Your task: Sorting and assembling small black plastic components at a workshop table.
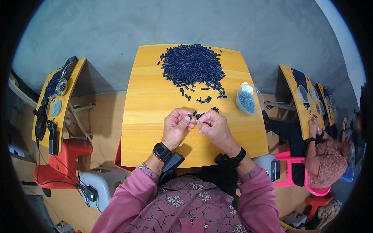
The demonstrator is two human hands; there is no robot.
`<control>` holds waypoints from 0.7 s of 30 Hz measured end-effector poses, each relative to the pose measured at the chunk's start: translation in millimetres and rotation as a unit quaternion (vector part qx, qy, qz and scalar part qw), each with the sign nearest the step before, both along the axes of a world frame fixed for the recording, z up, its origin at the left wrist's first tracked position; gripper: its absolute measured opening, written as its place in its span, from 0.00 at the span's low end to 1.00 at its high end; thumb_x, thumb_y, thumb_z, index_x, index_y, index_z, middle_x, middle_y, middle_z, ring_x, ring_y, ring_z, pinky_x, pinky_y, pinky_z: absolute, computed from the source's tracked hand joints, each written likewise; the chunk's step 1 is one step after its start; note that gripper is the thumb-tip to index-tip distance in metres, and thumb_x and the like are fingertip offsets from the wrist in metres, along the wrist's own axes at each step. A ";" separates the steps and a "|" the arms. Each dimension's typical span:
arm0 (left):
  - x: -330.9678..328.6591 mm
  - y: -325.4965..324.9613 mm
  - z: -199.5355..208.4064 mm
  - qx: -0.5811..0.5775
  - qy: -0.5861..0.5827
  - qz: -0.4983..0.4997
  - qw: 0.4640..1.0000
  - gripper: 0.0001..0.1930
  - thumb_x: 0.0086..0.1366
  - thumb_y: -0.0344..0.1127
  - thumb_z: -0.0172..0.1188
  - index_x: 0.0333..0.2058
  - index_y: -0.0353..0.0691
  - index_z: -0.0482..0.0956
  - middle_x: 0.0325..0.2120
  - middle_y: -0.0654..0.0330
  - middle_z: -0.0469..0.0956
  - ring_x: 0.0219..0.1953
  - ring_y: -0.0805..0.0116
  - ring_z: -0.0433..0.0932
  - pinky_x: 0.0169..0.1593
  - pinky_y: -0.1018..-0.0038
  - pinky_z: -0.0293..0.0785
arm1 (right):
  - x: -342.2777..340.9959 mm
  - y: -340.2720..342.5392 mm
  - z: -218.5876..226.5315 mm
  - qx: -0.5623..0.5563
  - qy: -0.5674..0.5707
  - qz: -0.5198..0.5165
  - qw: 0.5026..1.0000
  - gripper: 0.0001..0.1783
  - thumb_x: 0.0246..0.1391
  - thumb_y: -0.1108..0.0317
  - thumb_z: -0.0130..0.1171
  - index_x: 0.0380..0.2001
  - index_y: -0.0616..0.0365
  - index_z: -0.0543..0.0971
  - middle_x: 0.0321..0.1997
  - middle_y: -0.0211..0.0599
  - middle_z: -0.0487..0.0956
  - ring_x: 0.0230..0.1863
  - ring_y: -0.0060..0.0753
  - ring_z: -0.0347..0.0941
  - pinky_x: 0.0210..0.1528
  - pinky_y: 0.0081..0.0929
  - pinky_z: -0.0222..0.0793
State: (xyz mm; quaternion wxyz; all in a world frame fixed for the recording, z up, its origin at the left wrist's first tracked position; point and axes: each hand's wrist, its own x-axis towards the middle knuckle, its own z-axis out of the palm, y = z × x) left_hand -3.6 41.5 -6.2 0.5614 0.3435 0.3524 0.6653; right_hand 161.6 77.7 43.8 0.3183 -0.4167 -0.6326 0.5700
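Note:
My left hand [176,126] pinches a small dark tube-like piece [189,116] between thumb and fingers, over the near half of the wooden table [145,105]. Close beside it, my right hand [217,128] has thumb and forefinger pressed together; whatever is in that pinch is too small to make out. Several loose dark pieces [199,115] lie just beyond my fingertips, partly hidden by the hands. At the far side spreads a big heap of the same short, dark blue-black pieces [192,64], with stragglers [204,99] toward me.
A clear round tub [261,104] at the table's right edge holds tiny light blue bits [246,101] and something white [246,87]. Side tables [79,72] carry similar heaps and tubs. A co-worker [328,163] sits at the right. Red stool [64,163] and grey stool [103,180] stand left.

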 end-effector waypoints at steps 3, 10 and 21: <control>-1.0 -1.3 3.8 -0.004 -0.030 0.000 1.000 0.06 0.68 0.26 0.55 0.43 0.35 0.73 0.31 0.59 0.80 0.29 0.75 0.77 0.35 0.78 0.75 | 1.3 -2.8 -0.8 -0.012 0.052 -0.007 0.999 0.07 0.57 0.77 0.55 0.39 0.66 0.74 0.31 0.34 0.77 0.28 0.19 0.75 0.29 0.19 0.73; -5.6 -1.0 1.4 -0.024 -0.055 -0.005 0.998 0.06 0.68 0.28 0.55 0.42 0.35 0.75 0.32 0.57 0.80 0.29 0.72 0.78 0.36 0.75 0.76 | 7.5 -8.7 -10.2 0.006 0.066 0.011 0.998 0.07 0.60 0.77 0.53 0.41 0.66 0.76 0.35 0.35 0.78 0.32 0.23 0.77 0.34 0.20 0.76; -8.5 -1.1 6.2 -0.007 -0.062 -0.024 0.998 0.04 0.66 0.27 0.57 0.39 0.36 0.74 0.34 0.56 0.80 0.31 0.71 0.79 0.38 0.75 0.77 | 7.3 -12.5 1.3 -0.055 0.141 -0.025 0.988 0.08 0.60 0.77 0.53 0.42 0.66 0.76 0.38 0.37 0.80 0.34 0.27 0.79 0.39 0.24 0.79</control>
